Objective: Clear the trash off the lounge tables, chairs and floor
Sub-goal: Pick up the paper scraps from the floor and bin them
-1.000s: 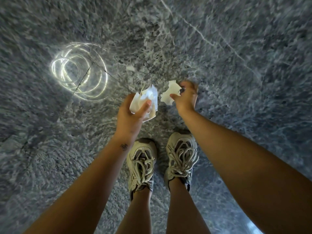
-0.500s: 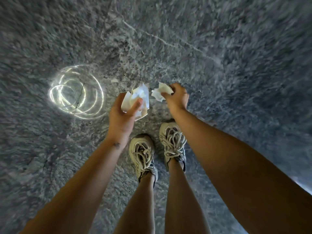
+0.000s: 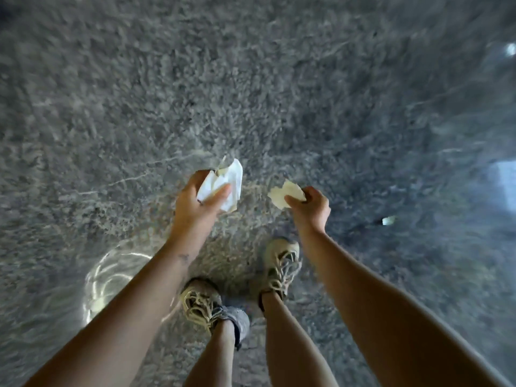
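Presently the left hand [image 3: 199,203] keeps its grip pinched on a crumpled white paper [image 3: 223,185]; the right hand [image 3: 311,206] pinches a smaller paper scrap [image 3: 284,194]. The hands, nearly touching before, now stand apart. Below, the shoes [image 3: 280,263] are staggered on the grey marble floor [image 3: 251,93]; the light reflection [image 3: 111,277] has shifted toward the left forearm.

Two hands: left [image 3: 195,208], right [image 3: 311,209]. Two paper scraps [image 3: 223,184] [image 3: 286,195]. Two sneakers [image 3: 205,304] [image 3: 280,262].
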`<state>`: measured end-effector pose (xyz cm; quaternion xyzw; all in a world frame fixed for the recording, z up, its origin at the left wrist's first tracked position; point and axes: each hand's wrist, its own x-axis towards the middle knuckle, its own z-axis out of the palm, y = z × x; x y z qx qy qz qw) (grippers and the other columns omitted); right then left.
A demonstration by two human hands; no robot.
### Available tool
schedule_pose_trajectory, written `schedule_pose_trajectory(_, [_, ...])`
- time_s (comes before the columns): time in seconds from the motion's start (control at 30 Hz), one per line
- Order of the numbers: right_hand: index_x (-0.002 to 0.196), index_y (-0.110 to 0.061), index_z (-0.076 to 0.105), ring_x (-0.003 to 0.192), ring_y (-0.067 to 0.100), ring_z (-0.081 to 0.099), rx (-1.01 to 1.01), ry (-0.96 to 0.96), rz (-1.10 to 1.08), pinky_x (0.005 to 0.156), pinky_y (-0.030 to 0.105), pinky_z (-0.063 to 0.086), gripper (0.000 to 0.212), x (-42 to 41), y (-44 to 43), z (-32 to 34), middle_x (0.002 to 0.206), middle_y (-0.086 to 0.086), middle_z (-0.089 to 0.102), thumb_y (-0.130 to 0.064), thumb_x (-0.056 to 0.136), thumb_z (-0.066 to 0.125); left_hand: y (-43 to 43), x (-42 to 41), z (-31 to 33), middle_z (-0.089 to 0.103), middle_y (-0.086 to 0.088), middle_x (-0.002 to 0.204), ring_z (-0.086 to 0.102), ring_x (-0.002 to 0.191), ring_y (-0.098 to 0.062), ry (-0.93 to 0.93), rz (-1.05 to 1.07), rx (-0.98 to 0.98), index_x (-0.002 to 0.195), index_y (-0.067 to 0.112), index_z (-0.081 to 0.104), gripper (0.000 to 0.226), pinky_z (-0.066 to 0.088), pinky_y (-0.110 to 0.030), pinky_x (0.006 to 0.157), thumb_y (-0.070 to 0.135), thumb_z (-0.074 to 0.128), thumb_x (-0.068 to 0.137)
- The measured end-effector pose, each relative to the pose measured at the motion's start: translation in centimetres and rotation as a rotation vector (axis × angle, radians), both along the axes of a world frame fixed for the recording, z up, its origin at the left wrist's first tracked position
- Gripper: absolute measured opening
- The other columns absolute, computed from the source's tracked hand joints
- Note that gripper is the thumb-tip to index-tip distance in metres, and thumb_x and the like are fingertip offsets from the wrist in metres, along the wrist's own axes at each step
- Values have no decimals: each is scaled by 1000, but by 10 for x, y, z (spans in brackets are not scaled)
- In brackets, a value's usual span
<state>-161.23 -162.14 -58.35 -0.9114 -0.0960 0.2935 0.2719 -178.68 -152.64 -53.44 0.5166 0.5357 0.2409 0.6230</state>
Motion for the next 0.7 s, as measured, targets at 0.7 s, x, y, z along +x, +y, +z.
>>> schedule_pose_trajectory(0.7, [73,-19,63,70,17,54,-158,247,-918,64,26,37,15,288,-273,-96,72,0,62,-18,69,78,-158,371,-59,60,19,88,58,74,10,243,-484,-75,92,34,55,21,42,-2,64,22,68,83])
